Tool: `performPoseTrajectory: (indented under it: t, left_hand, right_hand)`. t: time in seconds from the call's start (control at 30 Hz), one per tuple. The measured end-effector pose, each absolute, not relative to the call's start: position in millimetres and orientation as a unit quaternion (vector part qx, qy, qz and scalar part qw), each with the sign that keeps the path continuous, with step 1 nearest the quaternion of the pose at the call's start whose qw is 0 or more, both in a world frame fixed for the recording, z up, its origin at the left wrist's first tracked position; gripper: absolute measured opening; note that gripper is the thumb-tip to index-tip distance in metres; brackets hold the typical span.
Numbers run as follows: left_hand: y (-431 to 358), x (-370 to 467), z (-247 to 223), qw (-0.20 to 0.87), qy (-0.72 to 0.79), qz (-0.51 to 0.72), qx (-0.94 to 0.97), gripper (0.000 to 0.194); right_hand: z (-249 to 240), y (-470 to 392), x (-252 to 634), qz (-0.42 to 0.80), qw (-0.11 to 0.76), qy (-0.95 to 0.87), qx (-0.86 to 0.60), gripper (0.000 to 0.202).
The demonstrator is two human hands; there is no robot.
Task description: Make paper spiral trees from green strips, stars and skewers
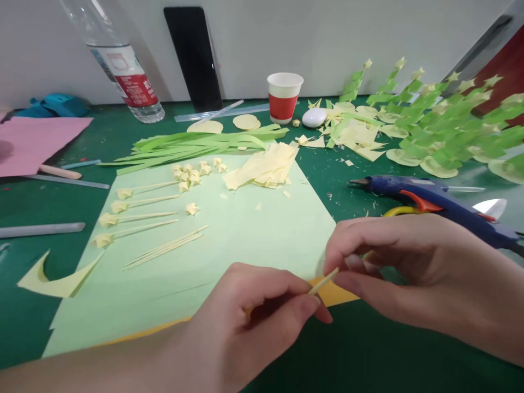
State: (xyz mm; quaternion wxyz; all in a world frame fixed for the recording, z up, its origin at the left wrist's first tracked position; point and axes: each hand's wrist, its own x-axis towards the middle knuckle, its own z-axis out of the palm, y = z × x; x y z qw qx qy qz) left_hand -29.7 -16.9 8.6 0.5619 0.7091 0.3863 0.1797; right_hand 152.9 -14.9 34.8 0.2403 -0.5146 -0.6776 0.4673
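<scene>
Between the thumb and fingers of my left hand (pixel 270 322) is a pale toothpick (pixel 323 281), angled up to the right. My right hand (pixel 405 273) pinches around its upper end with thumb and forefinger; the other fingers curl behind. Both hands are over the near right edge of light green paper sheets (pixel 245 229). On the sheets, several toothpicks tipped with folded yellow paper stars (pixel 108 219) lie in a row. Beside them are a bundle of bare toothpicks (pixel 166 248), a single star (pixel 191 209) and a cluster of loose stars (pixel 192 176).
Yellow paper strips (pixel 266 166) and green strips (pixel 184 143) lie behind. A blue glue gun (pixel 434 199) rests at right, before star-topped green paper stalks (pixel 446 120). A paper cup (pixel 283 106), black phone (pixel 194 60) and plastic bottle (pixel 131 76) stand along the back wall.
</scene>
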Motion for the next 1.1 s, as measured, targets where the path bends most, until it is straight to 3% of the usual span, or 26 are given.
performPoseTrajectory:
  t: [0.43,0.83,1.1]
  left_hand:
    - [-13.5,-27.6,7.3,0.483,0.392,0.176,0.763,0.030]
    - [-11.6,-29.0,10.2,0.533,0.414,0.161,0.720,0.030]
    - [-12.4,-29.6,9.0,0.537,0.410,0.155,0.721,0.031]
  right_hand:
    - [32.5,-14.4,154.1,0.460,0.202,-0.696,-0.514,0.010]
    - [34.0,-16.4,154.9,0.436,0.247,-0.696,-0.515,0.020]
    - [35.7,-13.1,158.0,0.454,0.200,-0.704,-0.508,0.011]
